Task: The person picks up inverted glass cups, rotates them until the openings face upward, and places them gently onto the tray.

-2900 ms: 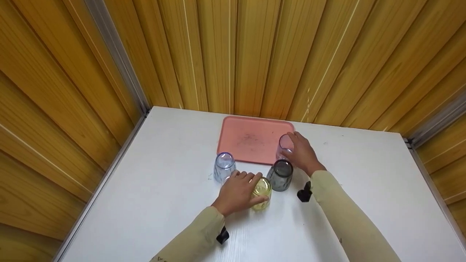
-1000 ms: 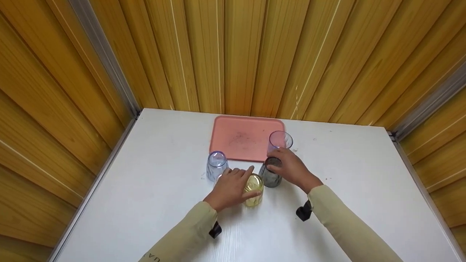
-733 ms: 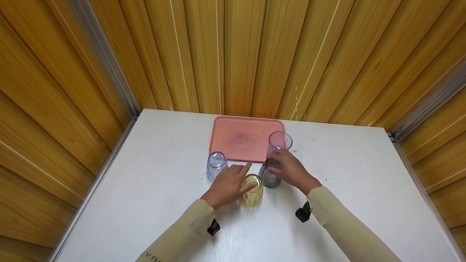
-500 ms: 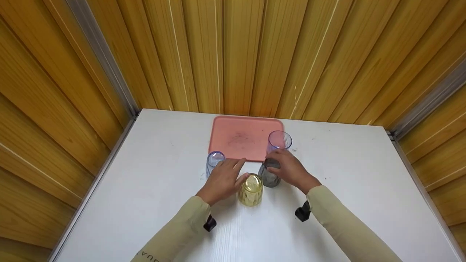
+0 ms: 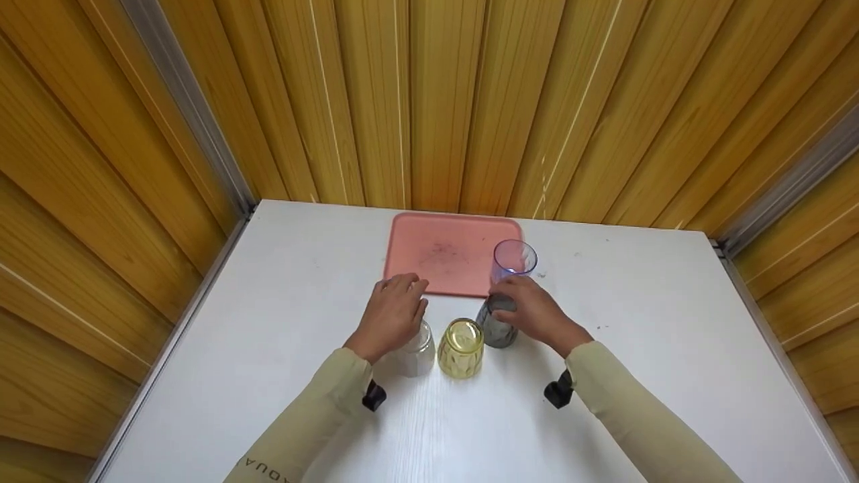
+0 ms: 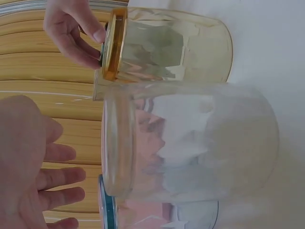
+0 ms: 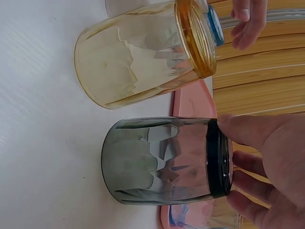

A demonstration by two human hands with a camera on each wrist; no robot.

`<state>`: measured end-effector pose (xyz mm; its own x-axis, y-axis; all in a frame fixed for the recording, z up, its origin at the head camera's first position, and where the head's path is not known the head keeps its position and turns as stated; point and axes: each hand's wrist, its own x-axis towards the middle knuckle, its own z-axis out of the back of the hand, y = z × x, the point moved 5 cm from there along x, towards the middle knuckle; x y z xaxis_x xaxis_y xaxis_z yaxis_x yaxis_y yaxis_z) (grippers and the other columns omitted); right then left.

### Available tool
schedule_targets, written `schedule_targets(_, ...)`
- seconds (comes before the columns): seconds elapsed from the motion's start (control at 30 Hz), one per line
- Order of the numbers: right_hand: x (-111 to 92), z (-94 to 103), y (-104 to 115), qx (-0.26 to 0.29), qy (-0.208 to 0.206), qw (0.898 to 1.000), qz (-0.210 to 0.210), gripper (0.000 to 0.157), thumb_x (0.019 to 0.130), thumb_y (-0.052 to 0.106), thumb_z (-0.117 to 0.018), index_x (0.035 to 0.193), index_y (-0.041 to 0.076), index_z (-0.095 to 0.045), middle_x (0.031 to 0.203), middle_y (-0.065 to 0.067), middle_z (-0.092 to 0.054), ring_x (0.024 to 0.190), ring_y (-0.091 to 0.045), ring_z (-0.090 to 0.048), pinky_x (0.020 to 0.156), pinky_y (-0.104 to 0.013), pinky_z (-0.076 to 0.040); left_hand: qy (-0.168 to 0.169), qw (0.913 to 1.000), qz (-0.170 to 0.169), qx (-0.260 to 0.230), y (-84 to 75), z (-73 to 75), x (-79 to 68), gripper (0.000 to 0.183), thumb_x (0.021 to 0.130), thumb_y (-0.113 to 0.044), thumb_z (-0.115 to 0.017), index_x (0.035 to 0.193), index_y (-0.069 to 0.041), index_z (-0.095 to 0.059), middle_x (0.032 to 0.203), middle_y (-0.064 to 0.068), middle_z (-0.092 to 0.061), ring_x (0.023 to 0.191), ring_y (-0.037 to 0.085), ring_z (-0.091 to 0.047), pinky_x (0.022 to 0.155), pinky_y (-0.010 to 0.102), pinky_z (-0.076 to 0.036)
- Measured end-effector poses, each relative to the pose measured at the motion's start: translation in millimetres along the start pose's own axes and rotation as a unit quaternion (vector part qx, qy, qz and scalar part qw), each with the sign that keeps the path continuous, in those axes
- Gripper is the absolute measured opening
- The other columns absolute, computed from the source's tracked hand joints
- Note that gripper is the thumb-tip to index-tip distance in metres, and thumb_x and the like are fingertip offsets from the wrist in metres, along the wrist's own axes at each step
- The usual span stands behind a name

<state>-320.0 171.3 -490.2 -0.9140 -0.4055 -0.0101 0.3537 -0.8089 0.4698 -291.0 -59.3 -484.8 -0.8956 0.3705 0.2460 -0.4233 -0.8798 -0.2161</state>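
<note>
Left hand (image 5: 388,315): fingers apart, shifted from yellow glass (image 5: 461,350) towards blue glass (image 6: 162,215). Right hand (image 5: 533,310): still pinching grey glass (image 7: 162,162).

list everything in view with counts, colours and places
table: 1, white, lower part of the head view
walls: 3, yellow-brown wood look, back and both sides
metal posts: 2, grey, at the back corners
tray: 1, pink, far side of the table
clear glass: 1, colourless, upside down, front left of the group
yellow glass: 1, yellow, upside down, right of the clear glass
grey glass: 1, dark grey, upside down, right of the yellow glass
blue glass: 1, blue, upside down, beyond the clear glass, mostly hidden in the head view
lilac glass: 1, lilac, upright, at the tray's near right corner
wrist devices: 2, black, both wrists
sleeves: 2, beige, both forearms
left hand: 1, by the blue glass, fingers extended
right hand: 1, pinching the grey glass's base
</note>
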Motion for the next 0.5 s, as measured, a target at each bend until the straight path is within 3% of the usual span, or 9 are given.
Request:
schedule_targets(0.2,-3,-0.7,-1,0.010,0.011,1.000,-0.018,0.034,0.084,0.018,-0.075,0.116,0.014,-0.066,0.122,-0.005,-0.058,0.117,-0.024,-0.052,0.104,-0.047,-0.046,0.014,0.9997,0.019,0.002,6.9,3.5,2.3,0.029,0.097,-0.021,-0.055,0.125,-0.016,-0.061,0.135,0.009,-0.055,0.127,0.026,-0.049,0.098,0.052,-0.045)
schedule_targets(0.5,-8,-0.4,1,0.004,0.006,1.000,-0.014,0.037,0.083,0.019,-0.076,0.118,0.013,-0.066,0.124,-0.005,-0.058,0.119,-0.024,-0.053,0.104,-0.045,-0.046,0.009,0.9998,0.015,0.012,12.5,4.1,4.6,0.028,0.092,-0.021,-0.062,0.119,-0.014,-0.065,0.128,0.013,-0.058,0.118,0.031,-0.054,0.082,0.052,-0.052)
